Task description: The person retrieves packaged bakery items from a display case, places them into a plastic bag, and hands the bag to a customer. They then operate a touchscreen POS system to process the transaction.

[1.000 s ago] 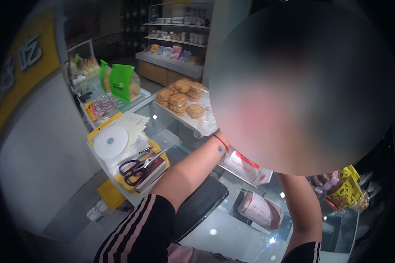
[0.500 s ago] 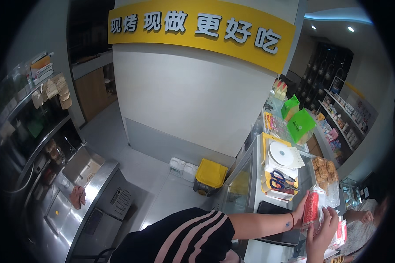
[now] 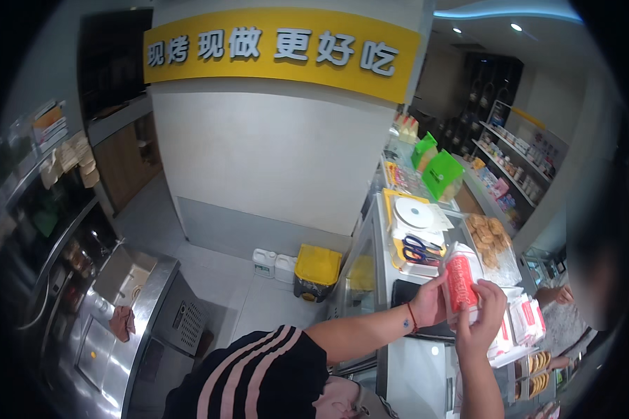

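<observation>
Both hands hold a white paper bag with a red printed panel [image 3: 461,276] above the glass-topped counter. My left hand [image 3: 430,304], with a red cord at the wrist, grips the bag's left side. Fingers of my right hand [image 3: 483,311] press against its lower right front. What is inside the bag cannot be seen. Close by on the right lie more red and white paper bags [image 3: 528,320]. Blue-handled scissors [image 3: 419,249] and a white disc-shaped roll [image 3: 413,212] rest just beyond the bag, beside a tray of browned pastries [image 3: 488,237].
Green bags [image 3: 442,174] stand farther along the counter. Round pastries [image 3: 538,373] sit in a case at lower right, near another person's hand [image 3: 562,295]. A steel sink [image 3: 124,276] is on the left; a yellow-lidded bin [image 3: 317,269] and white jugs [image 3: 263,262] stand on the floor.
The view has shifted to the right, showing more of the counter and the pastry case. Both hands still hold the paper bag, now more upright, with its red panel turned toward me.
</observation>
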`<state>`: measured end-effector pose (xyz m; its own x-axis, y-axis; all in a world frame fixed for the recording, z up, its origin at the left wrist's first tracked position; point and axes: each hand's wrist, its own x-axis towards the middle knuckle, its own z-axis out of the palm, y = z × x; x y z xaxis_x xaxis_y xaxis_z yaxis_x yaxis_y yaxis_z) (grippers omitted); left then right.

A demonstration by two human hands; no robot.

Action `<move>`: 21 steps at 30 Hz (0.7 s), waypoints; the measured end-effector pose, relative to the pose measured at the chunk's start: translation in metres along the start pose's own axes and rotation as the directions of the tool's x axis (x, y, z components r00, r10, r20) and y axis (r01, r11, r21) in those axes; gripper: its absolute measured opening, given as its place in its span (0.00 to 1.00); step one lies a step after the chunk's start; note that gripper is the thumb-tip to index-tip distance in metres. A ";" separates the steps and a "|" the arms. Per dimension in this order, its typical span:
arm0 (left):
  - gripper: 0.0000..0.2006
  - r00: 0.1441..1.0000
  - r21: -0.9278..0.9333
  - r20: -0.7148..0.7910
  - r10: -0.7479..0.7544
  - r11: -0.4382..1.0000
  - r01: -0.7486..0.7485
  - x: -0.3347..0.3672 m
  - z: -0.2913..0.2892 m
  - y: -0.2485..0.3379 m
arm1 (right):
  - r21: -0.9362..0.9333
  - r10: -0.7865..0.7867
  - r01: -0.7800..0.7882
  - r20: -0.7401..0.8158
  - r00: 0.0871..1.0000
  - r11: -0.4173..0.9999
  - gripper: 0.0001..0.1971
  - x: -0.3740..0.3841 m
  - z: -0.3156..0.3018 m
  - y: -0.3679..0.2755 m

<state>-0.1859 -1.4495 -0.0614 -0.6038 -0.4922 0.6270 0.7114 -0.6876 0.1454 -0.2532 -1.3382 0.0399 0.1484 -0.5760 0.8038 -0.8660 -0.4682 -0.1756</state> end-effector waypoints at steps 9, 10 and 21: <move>0.39 0.912 0.186 -0.392 0.120 0.981 -0.049 0.008 -0.002 0.016 | -0.047 0.488 -0.489 -0.025 0.872 0.871 0.17 -0.025 -0.002 0.133; 0.39 0.916 0.158 -0.389 0.094 0.987 -0.034 0.012 -0.003 0.013 | -0.358 0.553 -0.528 -0.037 0.832 0.770 0.20 -0.039 -0.008 0.168; 0.35 0.967 -0.357 -0.169 -0.190 0.926 0.119 0.030 -0.017 0.046 | -0.629 0.899 -0.643 0.328 0.291 0.438 0.46 -0.097 -0.028 0.279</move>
<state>-0.1771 -1.5047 -0.0491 -0.7796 -0.4357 0.4500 0.4587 -0.8863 -0.0635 -0.5227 -1.3940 -0.0716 -0.5784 -0.8083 -0.1100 -0.7747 0.5865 -0.2362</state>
